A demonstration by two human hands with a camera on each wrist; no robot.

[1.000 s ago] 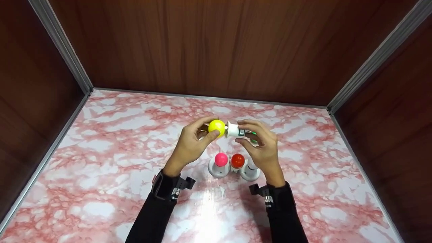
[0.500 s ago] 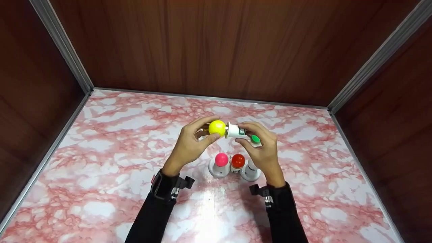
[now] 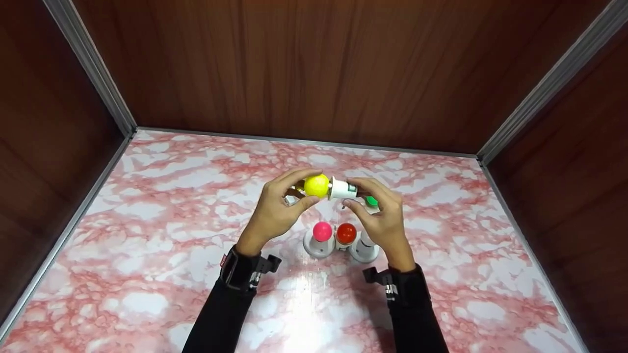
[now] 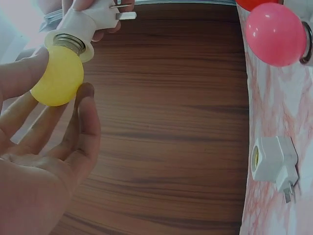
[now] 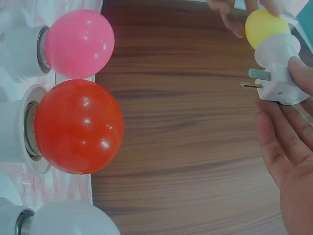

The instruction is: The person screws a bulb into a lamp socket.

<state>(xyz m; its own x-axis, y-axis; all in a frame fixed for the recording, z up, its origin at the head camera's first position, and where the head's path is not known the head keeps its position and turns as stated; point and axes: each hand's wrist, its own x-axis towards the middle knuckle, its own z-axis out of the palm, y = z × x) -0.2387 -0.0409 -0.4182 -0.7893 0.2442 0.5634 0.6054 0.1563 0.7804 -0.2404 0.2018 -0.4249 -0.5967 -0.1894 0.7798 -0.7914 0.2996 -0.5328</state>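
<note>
My left hand (image 3: 277, 208) grips a yellow round bulb (image 3: 316, 186) between thumb and fingers. Opposite it, my right hand (image 3: 381, 208) pinches a white plug-in lamp socket (image 3: 342, 189) by its plug end, the collar facing the bulb. Held sideways above the table, the two are joined end to end. In the left wrist view the bulb's metal screw threads (image 4: 68, 42) show at the socket's mouth, so part of the base stands outside. Two flat prongs (image 5: 259, 74) stick out of the socket's side in the right wrist view.
Nearer the body stand a pink bulb (image 3: 322, 231) in a round-based holder, a red bulb (image 3: 346, 234) and a white bulb (image 5: 73, 219). A green bulb (image 3: 372, 201) sits behind my right hand. Another plug-in socket (image 4: 274, 160) lies on the marbled table (image 3: 162, 235). Wooden panels (image 3: 304, 68) surround it.
The left thumb has slid from across the yellow bulb to its lower edge. Right-hand fingers have shifted slightly, showing more of the green bulb. Bulb and socket stay almost in place.
</note>
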